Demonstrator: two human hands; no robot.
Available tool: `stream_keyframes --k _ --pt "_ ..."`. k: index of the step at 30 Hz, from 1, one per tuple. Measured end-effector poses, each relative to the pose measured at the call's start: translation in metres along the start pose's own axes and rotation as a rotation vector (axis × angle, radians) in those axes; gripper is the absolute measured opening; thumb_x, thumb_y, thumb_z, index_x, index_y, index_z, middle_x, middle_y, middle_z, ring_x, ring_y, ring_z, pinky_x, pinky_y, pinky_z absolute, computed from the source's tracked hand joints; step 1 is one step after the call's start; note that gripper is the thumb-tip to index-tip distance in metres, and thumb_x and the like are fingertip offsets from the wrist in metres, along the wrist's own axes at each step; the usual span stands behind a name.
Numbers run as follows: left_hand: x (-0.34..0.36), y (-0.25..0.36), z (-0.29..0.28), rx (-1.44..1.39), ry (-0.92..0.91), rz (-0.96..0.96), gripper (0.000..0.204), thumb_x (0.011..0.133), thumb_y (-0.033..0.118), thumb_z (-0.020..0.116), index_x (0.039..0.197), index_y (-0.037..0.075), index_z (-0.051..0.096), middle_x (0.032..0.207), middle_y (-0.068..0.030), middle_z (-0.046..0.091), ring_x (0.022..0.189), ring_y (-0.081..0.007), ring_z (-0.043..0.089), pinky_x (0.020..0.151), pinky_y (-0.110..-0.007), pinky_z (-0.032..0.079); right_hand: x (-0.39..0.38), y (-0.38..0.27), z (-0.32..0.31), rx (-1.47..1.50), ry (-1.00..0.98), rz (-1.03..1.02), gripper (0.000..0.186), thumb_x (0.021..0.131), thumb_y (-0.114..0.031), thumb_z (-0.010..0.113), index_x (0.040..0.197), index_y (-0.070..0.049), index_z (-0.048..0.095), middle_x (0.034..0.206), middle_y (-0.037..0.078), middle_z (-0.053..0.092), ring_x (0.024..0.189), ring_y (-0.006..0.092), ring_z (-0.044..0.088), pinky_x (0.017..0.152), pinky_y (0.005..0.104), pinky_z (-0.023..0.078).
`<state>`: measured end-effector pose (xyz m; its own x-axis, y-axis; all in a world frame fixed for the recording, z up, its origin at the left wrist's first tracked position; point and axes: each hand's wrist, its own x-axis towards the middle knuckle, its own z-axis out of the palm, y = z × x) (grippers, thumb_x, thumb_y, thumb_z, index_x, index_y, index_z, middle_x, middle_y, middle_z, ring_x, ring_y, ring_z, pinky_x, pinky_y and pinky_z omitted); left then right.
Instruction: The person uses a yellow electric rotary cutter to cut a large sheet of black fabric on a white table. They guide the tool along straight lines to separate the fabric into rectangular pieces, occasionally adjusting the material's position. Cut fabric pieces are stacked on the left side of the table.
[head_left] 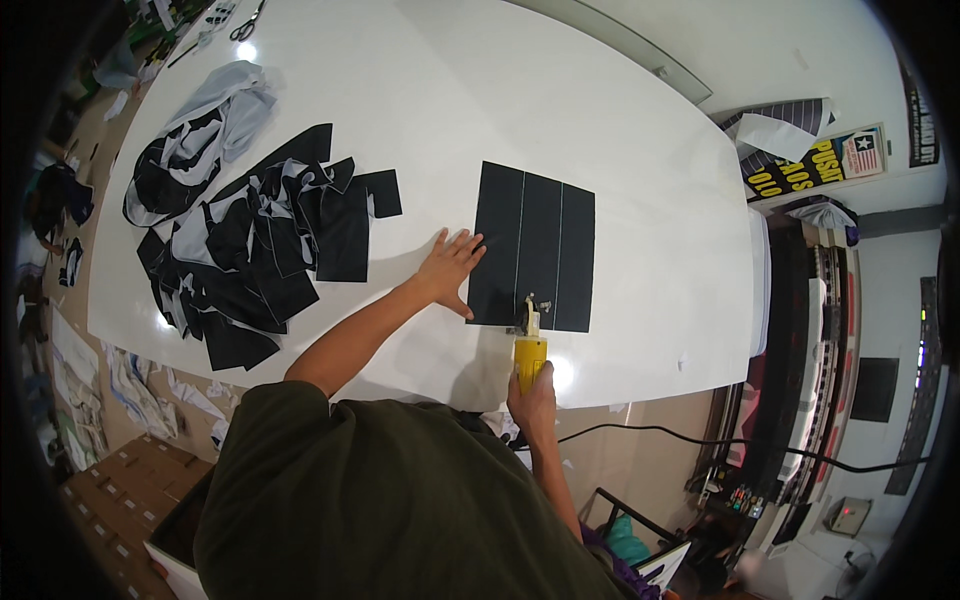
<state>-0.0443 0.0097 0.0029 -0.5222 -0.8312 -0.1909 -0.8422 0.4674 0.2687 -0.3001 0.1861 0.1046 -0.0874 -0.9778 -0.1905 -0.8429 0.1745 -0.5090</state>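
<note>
A person in a dark olive shirt works at a broad white table, where a black rectangular fabric panel lies flat in front of both hands, two pale lines running its length. The left hand rests with fingers spread along the panel's left edge, gripping nothing, its thumb near the lower left corner. The right hand is wrapped around the yellow body of a handheld electric cloth cutter, whose metal head overlaps the panel's near edge between the two lines; the blade's contact is too small to make out. To the left sprawls a heap of black and grey fabric pieces, with scissors near the far edge.
</note>
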Motion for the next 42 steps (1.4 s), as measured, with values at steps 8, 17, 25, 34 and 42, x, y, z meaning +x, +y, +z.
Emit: stream_keyframes --k 8,17,25,34,42 --pt "-0.002 0.001 -0.003 0.004 0.01 -0.009 0.144 0.06 0.083 0.078 0.166 0.003 0.022 0.175 -0.0182 0.013 0.162 -0.039 0.008 0.126 -0.067 0.005 0.044 -0.014 -0.001 0.024 -0.024 0.011 0.049 0.097 -0.021 0.068 0.125 0.008 0.041 0.107 0.041 0.064 0.095 0.0587 0.065 0.08 0.0578 0.054" --pt "-0.003 0.001 -0.003 -0.018 0.035 -0.008 0.143 0.06 0.083 0.078 0.166 0.003 0.024 0.174 -0.0176 0.015 0.162 -0.0385 0.008 0.126 -0.067 0.005 0.094 -0.028 -0.001 -0.038 0.006 -0.066 0.047 0.096 -0.023 0.068 0.121 0.008 0.042 0.107 0.04 0.064 0.096 0.0589 0.065 0.082 0.0591 0.055" --pt "-0.005 0.002 -0.006 -0.027 0.04 -0.006 0.142 0.059 0.082 0.079 0.165 0.003 0.025 0.174 -0.0174 0.017 0.162 -0.0379 0.009 0.126 -0.066 0.005 0.14 -0.033 0.003 -0.057 0.013 -0.097 0.047 0.096 -0.025 0.068 0.116 0.008 0.042 0.103 0.039 0.065 0.093 0.0565 0.068 0.08 0.0575 0.056" --pt "-0.006 0.002 -0.011 -0.037 0.023 -0.019 0.142 0.059 0.082 0.079 0.165 0.003 0.026 0.174 -0.018 0.017 0.162 -0.0377 0.008 0.126 -0.066 0.004 0.185 -0.052 0.004 -0.083 0.019 -0.092 0.047 0.095 -0.026 0.068 0.116 0.007 0.042 0.107 0.04 0.066 0.096 0.0555 0.069 0.082 0.0567 0.057" --pt "-0.007 0.001 -0.011 -0.058 0.051 -0.02 0.142 0.058 0.08 0.081 0.164 0.003 0.029 0.173 -0.0182 0.019 0.161 -0.0372 0.011 0.126 -0.066 0.005 0.227 -0.067 0.005 -0.113 0.017 -0.102 0.051 0.095 -0.03 0.068 0.12 0.005 0.042 0.109 0.04 0.066 0.099 0.0558 0.068 0.084 0.0569 0.057"
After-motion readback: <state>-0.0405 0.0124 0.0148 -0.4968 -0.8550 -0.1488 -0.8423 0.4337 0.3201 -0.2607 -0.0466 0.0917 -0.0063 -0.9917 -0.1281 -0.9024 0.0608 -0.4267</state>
